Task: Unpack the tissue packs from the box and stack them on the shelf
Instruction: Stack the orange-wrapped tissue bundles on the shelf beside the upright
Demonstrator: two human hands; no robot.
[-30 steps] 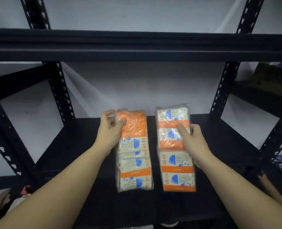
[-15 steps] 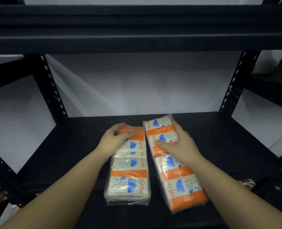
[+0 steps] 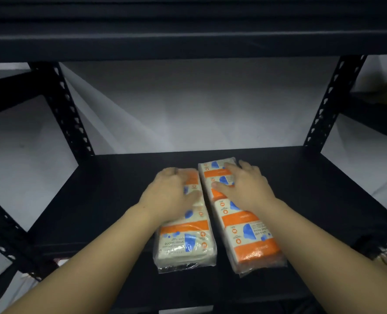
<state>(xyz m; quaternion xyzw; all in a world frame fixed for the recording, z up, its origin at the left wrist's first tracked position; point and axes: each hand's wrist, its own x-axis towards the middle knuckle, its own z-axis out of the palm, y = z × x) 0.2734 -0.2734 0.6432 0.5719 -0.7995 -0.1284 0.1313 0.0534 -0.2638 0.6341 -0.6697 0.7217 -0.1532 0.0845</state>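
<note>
Both hands lie flat on top of the packs, fingers spread and pressing down, so my grip pinches nothing. My left hand [image 3: 169,196] covers the far half of the left tissue pack [image 3: 186,243]; my right hand [image 3: 244,186] rests on the far half of the right tissue pack [image 3: 244,225]. The two packs lie lengthwise, just beside each other, on the shelf [image 3: 97,200], near its front edge and about midway between its side posts. I judge this the setting-down step. Next I would square the tilted right pack against the left, then lift off. No box shows, so I cannot tell what it holds.
</note>
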